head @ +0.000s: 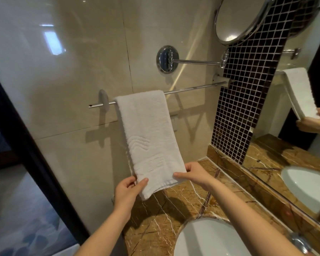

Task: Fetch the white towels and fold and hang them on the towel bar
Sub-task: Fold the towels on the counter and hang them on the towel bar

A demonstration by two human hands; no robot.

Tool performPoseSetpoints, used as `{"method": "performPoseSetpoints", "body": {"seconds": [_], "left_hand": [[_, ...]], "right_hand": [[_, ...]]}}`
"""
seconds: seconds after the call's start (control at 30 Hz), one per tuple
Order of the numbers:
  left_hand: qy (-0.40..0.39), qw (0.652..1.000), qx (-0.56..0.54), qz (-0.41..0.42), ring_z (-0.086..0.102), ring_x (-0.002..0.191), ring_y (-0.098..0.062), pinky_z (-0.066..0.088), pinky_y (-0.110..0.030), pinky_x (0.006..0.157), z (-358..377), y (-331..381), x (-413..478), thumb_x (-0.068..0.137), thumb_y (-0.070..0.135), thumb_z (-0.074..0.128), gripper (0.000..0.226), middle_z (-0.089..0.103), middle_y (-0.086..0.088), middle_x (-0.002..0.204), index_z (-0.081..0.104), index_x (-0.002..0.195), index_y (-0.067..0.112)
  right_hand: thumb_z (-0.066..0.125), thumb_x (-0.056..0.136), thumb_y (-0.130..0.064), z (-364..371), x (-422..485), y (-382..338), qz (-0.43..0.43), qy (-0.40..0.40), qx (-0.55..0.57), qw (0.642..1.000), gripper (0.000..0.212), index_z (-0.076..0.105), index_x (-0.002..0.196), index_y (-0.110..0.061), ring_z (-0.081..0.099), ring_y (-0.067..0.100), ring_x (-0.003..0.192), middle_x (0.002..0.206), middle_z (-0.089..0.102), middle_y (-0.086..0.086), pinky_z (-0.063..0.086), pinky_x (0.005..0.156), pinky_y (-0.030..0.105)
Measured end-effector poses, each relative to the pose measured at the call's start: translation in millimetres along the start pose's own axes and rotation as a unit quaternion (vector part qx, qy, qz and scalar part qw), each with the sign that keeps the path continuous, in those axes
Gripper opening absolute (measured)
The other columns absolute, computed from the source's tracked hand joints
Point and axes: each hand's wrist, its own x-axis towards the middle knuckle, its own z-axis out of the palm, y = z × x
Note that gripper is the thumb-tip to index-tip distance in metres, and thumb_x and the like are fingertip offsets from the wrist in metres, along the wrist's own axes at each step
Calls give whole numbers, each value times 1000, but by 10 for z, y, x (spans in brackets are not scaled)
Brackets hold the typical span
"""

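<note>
A white towel, folded into a long strip with an embossed wave pattern, hangs over the left part of the chrome towel bar on the beige wall. My left hand pinches the towel's lower left corner between thumb and fingers. My right hand pinches the lower right corner. Both hands hold the bottom edge slightly away from the wall, above the counter.
A brown marble counter with a white sink lies below. A round swing-arm mirror and its wall mount sit above the bar. A big wall mirror is at right, a dark door frame at left.
</note>
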Motion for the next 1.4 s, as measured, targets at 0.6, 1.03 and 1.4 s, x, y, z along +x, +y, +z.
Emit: {"method": "performPoseSetpoints", "body": {"seconds": [0.6, 1.03, 1.4], "left_hand": [[14, 998, -51, -41, 66, 81, -17, 52, -26, 69, -25, -107, -10, 79, 11, 74, 28, 72, -5, 91, 68, 106, 5], [32, 995, -80, -53, 65, 74, -13, 51, -23, 63, -33, -117, -8, 76, 14, 77, 34, 71, -3, 87, 67, 107, 6], [30, 998, -45, -40, 67, 89, -22, 54, -34, 81, -20, -16, 109, 72, 9, 80, 37, 71, -8, 96, 65, 107, 9]], "right_hand": [[75, 78, -26, 148, 12, 170, 14, 104, 148, 983, 31, 63, 77, 3, 65, 16, 71, 75, 65, 12, 56, 75, 28], [70, 81, -3, 515, -16, 350, 84, 209, 357, 907, 6, 67, 82, 2, 65, 28, 87, 95, 69, 19, 55, 88, 40], [67, 80, 1, 548, -3, 493, 95, 218, 349, 906, 20, 55, 66, -5, 55, 24, 77, 78, 57, 13, 54, 74, 33]]}}
